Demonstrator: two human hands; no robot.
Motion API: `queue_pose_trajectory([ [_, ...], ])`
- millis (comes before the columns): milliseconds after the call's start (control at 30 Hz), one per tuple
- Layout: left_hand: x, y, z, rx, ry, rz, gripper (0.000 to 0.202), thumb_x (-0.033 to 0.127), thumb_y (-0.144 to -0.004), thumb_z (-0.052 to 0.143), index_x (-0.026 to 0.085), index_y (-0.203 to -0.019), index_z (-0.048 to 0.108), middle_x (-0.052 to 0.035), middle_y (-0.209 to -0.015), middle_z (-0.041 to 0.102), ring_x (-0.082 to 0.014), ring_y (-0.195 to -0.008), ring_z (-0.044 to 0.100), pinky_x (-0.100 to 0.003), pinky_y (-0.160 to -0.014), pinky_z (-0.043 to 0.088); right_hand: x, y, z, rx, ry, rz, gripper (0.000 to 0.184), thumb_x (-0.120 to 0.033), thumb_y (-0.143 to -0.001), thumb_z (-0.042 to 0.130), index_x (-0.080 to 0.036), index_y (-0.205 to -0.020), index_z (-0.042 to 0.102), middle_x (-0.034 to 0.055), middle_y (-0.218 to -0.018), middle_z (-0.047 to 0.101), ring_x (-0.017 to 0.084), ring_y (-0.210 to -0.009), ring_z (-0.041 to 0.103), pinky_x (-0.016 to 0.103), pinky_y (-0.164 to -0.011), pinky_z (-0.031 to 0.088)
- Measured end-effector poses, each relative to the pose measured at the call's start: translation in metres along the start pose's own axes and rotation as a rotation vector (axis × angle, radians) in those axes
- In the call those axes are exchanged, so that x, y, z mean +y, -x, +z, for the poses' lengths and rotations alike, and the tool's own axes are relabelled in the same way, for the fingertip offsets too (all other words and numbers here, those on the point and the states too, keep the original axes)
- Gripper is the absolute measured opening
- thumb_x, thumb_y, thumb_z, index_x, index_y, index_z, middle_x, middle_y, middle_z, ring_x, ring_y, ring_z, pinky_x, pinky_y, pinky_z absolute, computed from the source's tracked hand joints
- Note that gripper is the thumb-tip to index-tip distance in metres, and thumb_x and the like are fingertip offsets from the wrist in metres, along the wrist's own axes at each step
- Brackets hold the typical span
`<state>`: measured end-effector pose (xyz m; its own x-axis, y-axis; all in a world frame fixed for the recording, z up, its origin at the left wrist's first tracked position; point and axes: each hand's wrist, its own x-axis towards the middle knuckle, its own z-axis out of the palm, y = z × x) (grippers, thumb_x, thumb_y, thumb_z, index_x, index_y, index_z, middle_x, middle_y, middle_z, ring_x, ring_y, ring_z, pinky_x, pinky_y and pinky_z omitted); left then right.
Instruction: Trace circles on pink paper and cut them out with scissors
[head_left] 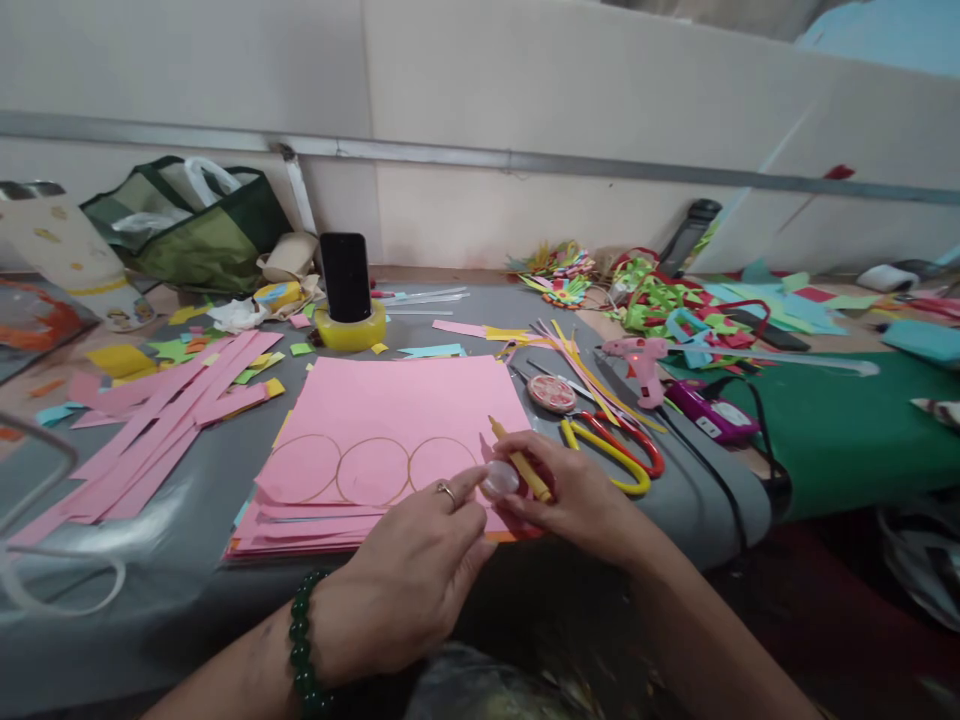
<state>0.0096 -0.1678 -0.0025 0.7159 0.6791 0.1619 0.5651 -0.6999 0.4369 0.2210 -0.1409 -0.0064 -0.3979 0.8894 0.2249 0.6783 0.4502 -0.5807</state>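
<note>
Forearms (709, 605) rise from the frame's bottom edge; the left grip (409, 560), lower centre, lies back upward, index finger (469, 482) extended; the right grip (581, 492), right of centre, curls inward.

The paper stack (405, 395) lies before the phone (346, 277), paper strips (165, 430) left, scissors (616, 451) right.

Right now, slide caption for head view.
Left fingers on translucent disc, right fingers holding yellow pen, beside circles on pink paper.
</note>
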Motion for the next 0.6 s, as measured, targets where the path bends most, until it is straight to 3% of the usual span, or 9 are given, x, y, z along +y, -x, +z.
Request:
queue_pose_trajectory([
  [67,-0.003,0.002,-0.001,0.023,0.020,0.009,0.031,0.024,-0.097,0.026,0.014,-0.098,0.056,-0.0116,-0.126,0.053,-0.0201,-0.122,0.043,-0.033,-0.102,0.039,0.005,-0.002,-0.004,0.048,-0.004,0.011,0.032,-0.024,-0.075,0.067,-0.021,-0.105,0.055,0.0020,-0.098,0.066,0.016,-0.086,0.063,0.026,-0.074,0.049],
  [233,-0.004,0.003,-0.004,-0.031,0.064,-0.013,0.031,0.022,-0.096,0.028,0.016,-0.095,0.058,-0.0090,-0.111,0.059,-0.0200,-0.106,0.053,-0.036,-0.094,0.045,0.015,-0.018,-0.015,0.172,0.060,0.029,0.031,-0.020,-0.076,0.064,-0.020,-0.106,0.056,0.0035,-0.101,0.065,0.017,-0.087,0.063,0.028,-0.075,0.048],
  [367,-0.003,0.002,-0.004,-0.066,0.085,-0.045,0.031,0.023,-0.095,0.029,0.016,-0.098,0.059,-0.0082,-0.110,0.059,-0.0195,-0.103,0.053,-0.036,-0.093,0.046,0.012,-0.032,-0.012,0.061,0.052,-0.011,0.032,-0.018,-0.075,0.063,-0.019,-0.106,0.057,0.0037,-0.101,0.065,0.018,-0.090,0.063,0.028,-0.077,0.048],
  [500,-0.003,0.002,-0.004,-0.085,0.090,-0.067,0.030,0.023,-0.095,0.030,0.017,-0.097,0.059,-0.0078,-0.111,0.058,-0.0193,-0.103,0.052,-0.037,-0.093,0.046,0.009,-0.037,-0.007,-0.072,0.004,0.003,0.033,-0.026,-0.079,0.061,-0.021,-0.112,0.057,0.0040,-0.108,0.065,0.018,-0.095,0.062,0.028,-0.081,0.048],
  [600,-0.003,0.001,-0.004,-0.088,0.086,-0.067,0.030,0.022,-0.095,0.030,0.016,-0.097,0.059,-0.0080,-0.112,0.058,-0.0194,-0.103,0.052,-0.036,-0.093,0.046,0.009,-0.037,-0.009,-0.099,-0.044,0.008,0.036,-0.029,-0.080,0.062,-0.021,-0.115,0.056,0.0039,-0.108,0.066,0.018,-0.097,0.062,0.028,-0.084,0.048],
])
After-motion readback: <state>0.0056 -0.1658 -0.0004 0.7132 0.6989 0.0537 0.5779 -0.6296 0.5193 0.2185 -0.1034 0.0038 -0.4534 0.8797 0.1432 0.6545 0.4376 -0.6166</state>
